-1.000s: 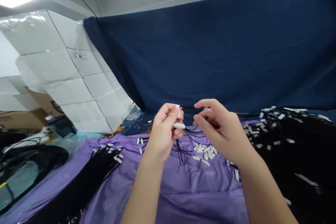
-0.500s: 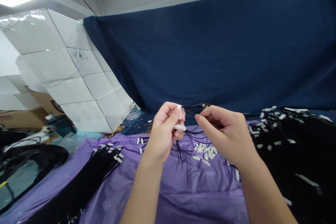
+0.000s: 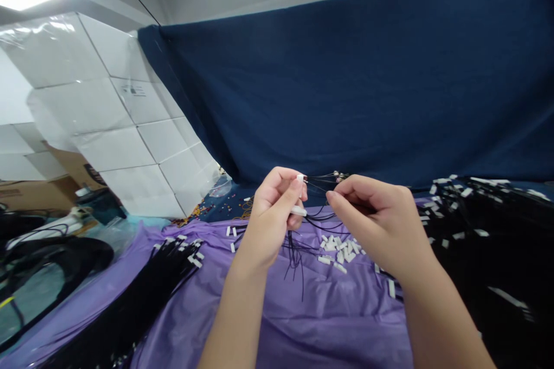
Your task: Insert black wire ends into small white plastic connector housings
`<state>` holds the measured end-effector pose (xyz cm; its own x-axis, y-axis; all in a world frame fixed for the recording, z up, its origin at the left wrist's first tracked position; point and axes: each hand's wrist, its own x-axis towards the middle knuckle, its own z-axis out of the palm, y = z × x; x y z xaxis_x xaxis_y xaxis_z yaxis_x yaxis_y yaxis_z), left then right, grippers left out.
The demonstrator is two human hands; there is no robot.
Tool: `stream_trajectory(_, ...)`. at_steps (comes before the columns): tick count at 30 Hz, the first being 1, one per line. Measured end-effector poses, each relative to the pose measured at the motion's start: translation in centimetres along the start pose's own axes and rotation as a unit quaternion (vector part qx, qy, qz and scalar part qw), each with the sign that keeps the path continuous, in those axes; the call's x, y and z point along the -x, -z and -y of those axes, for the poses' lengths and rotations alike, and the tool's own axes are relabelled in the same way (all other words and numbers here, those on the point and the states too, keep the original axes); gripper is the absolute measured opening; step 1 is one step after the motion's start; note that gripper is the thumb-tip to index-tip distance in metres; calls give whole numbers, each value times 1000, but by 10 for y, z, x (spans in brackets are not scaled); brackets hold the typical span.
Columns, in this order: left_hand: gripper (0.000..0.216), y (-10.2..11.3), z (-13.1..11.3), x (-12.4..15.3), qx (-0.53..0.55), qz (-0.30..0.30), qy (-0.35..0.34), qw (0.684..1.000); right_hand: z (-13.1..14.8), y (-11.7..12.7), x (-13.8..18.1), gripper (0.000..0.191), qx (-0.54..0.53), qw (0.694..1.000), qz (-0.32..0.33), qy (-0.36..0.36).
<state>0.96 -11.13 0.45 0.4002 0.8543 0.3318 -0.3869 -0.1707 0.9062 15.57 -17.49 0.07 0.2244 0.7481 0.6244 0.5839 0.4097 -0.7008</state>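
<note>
Purple plastic sheeting (image 3: 303,323) covers the desk in the head view. Above it, a person's left hand (image 3: 270,216) pinches a small white connector (image 3: 299,179) between thumb and forefinger, the grip pressed tight. A second white piece (image 3: 298,211) is tucked lower against the curled fingers.

The right hand (image 3: 381,225), just beside the left, closes its grip on thin black wires (image 3: 318,219) that cross the short gap to the connector. Their metal-tipped ends (image 3: 340,174) show above the knuckles. Both hands are raised off the sheet, apparently so the wires' loose tails hang free beneath them rather than snag.

A scatter of loose white connectors (image 3: 337,248) lies on the sheet just beyond the hands, seemingly placed within easy reach. A bundle of black cables (image 3: 147,294) with white ends lies near left, laid roughly parallel, and a heap of black wire (image 3: 497,242) fills the right. Blue cloth (image 3: 367,81) hangs at the far side, with plastic-wrapped white boxes (image 3: 108,127) at far left.
</note>
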Motion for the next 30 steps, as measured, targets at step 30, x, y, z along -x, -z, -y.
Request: stream_trajectory(30,18,-3,-1,5,76,89,96,989,-17,-12,-4,12,46,925,-160,341)
